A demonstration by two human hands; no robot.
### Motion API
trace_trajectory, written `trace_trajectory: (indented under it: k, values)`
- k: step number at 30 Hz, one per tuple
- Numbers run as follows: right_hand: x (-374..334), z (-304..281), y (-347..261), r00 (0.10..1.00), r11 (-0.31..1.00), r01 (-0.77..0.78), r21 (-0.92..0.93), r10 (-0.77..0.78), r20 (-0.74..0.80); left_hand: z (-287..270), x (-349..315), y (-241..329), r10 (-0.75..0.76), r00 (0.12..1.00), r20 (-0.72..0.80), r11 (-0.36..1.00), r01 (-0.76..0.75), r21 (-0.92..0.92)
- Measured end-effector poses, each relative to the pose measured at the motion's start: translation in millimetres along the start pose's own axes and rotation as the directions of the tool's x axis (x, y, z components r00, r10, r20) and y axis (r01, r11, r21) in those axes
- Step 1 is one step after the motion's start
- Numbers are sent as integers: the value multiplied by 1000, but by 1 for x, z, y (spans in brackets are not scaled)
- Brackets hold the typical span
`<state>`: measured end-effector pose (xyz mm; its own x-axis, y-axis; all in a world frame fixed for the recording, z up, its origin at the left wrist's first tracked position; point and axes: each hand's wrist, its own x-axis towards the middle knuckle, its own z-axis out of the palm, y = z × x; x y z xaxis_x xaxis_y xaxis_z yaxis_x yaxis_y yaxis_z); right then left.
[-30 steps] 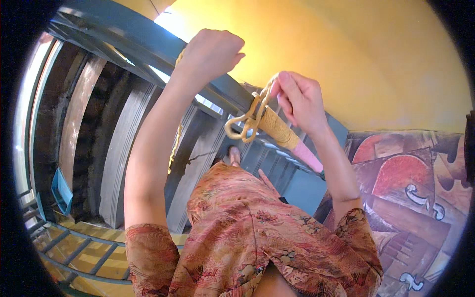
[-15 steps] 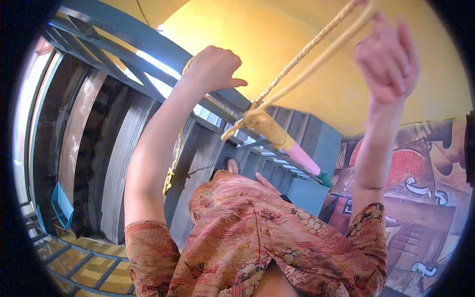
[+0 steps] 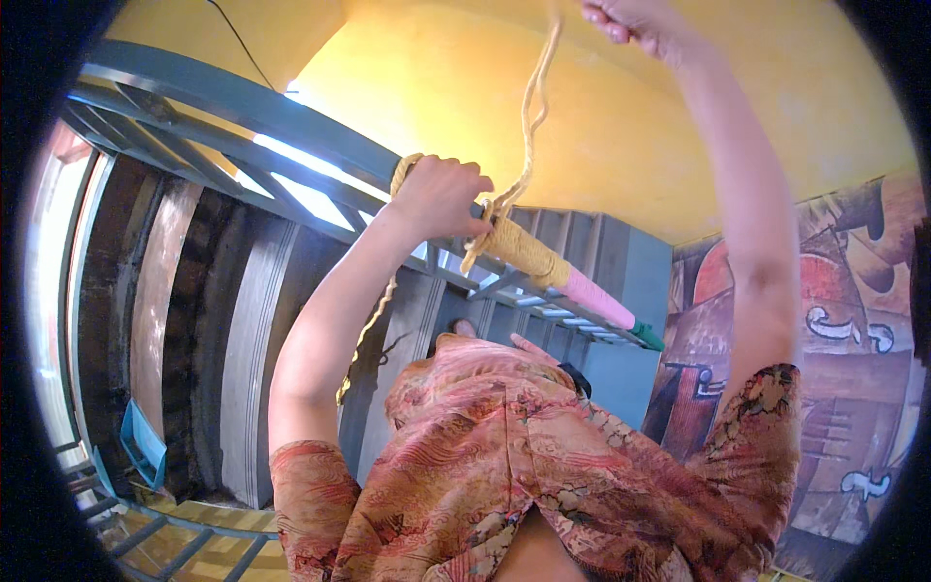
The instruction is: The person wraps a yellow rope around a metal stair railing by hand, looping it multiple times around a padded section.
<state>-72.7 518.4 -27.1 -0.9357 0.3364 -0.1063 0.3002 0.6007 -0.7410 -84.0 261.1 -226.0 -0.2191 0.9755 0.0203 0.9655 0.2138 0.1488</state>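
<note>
My left hand (image 3: 441, 199) is closed over the blue handrail (image 3: 330, 155), its thumb beside the near end of the wound rope. A yellow rope (image 3: 529, 131) rises from there in two slack strands to the top edge. My right hand (image 3: 640, 24) is raised at the upper right, fingers curled, partly cut off by the frame. The strands leave the picture beside its fingers, so the point of grip is hidden. Tight yellow rope winding (image 3: 529, 254) covers the rail, followed by a pink wrapped section (image 3: 596, 296) and a green one (image 3: 647, 336).
Grey stair treads (image 3: 257, 335) run below the railing. Left of my left forearm hangs a loose rope tail (image 3: 364, 339). A blue dustpan-like thing (image 3: 144, 444) lies at the lower left. Yellow wall (image 3: 640, 145) rises ahead, with a painted mural (image 3: 824, 369) at right.
My left hand has come down onto the rail beside the winding. My right hand has swung up and left, and the rope strands have gone from taut to slack.
</note>
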Motion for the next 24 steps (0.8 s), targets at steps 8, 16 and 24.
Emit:
trace_trajectory:
  k: [8, 16, 24]
  values:
    - [-87, 127, 123, 877, 880, 211, -425, 21, 480, -1, -4, 3, -3, 999, -44, 999, 1, -46]
    - [-99, 203, 196, 873, 975, 52, 216, -150, 464, 28, 3, 30, 99, 995, -20, 995, -99, -11]
    - [-104, 200, 165, 911, 915, -73, 397, -101, 400, -14, -25, -5, 126, 984, -125, 987, -111, 116]
